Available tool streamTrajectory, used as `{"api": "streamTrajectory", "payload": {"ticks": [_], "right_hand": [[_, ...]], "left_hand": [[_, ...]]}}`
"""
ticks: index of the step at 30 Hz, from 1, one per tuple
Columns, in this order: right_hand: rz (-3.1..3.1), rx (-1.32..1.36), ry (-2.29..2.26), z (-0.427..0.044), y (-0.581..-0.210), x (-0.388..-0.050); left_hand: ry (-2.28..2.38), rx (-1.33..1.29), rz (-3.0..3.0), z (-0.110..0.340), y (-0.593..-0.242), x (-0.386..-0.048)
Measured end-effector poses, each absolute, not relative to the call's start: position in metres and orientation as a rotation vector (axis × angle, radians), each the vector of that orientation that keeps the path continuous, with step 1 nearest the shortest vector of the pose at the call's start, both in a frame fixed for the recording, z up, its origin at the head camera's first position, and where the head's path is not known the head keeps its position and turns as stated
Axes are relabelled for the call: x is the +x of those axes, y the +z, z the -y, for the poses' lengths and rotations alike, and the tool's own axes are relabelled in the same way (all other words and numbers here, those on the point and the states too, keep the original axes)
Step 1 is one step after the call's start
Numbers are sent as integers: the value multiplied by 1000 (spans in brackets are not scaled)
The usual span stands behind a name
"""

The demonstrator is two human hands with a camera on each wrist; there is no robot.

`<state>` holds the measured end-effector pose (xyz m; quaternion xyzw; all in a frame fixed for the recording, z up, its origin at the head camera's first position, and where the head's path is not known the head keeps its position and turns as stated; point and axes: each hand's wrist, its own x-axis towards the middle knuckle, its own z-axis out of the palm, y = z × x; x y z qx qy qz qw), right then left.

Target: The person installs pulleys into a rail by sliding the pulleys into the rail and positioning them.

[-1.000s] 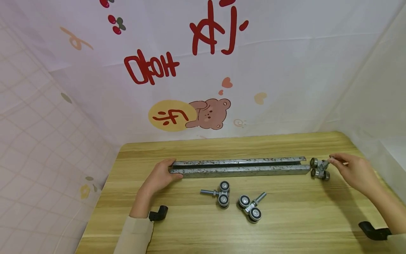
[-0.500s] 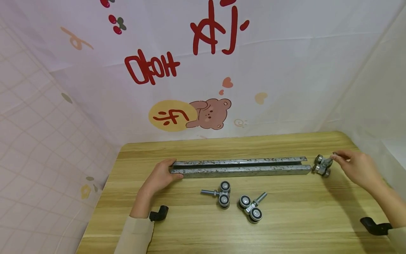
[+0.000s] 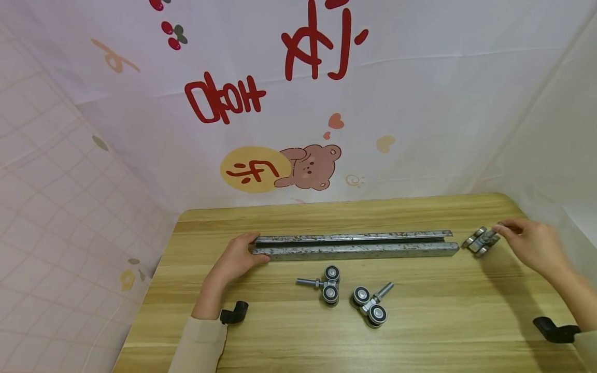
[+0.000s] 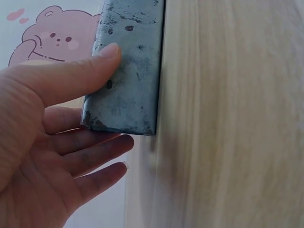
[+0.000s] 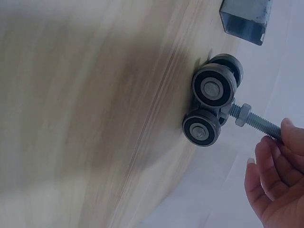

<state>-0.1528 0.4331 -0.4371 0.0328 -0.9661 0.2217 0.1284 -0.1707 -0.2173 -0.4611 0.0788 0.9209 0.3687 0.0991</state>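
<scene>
A long grey metal channel rail (image 3: pixel 354 252) with a slot along its top lies across the table. My left hand (image 3: pixel 239 255) grips its left end; in the left wrist view the thumb presses one side of the rail (image 4: pixel 126 90), and the other fingers are partly behind it. Off the rail's right end, my right hand (image 3: pixel 531 243) pinches the threaded bolt of a roller trolley (image 3: pixel 480 242). In the right wrist view this trolley (image 5: pixel 209 90) shows its wheels near the tabletop, apart from the rail's open end (image 5: pixel 246 21).
Two more roller trolleys lie in front of the rail: one (image 3: pixel 330 285) with its bolt pointing left, another (image 3: pixel 369 305) with its bolt toward the upper right. The wooden table (image 3: pixel 420 342) meets a printed cloth backdrop (image 3: pixel 420 103) behind.
My right hand has moved slightly right with the roller trolley, turning it and widening the gap to the rail's end. The left hand keeps its grip on the rail.
</scene>
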Motion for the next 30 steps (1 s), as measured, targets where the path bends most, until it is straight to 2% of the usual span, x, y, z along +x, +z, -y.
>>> {"api": "streamTrajectory", "payload": {"ticks": [30], "right_hand": [[2835,47,580,-440,-432,-152]], "left_hand": [[1074,232,-2727,218,-462,-171]]}}
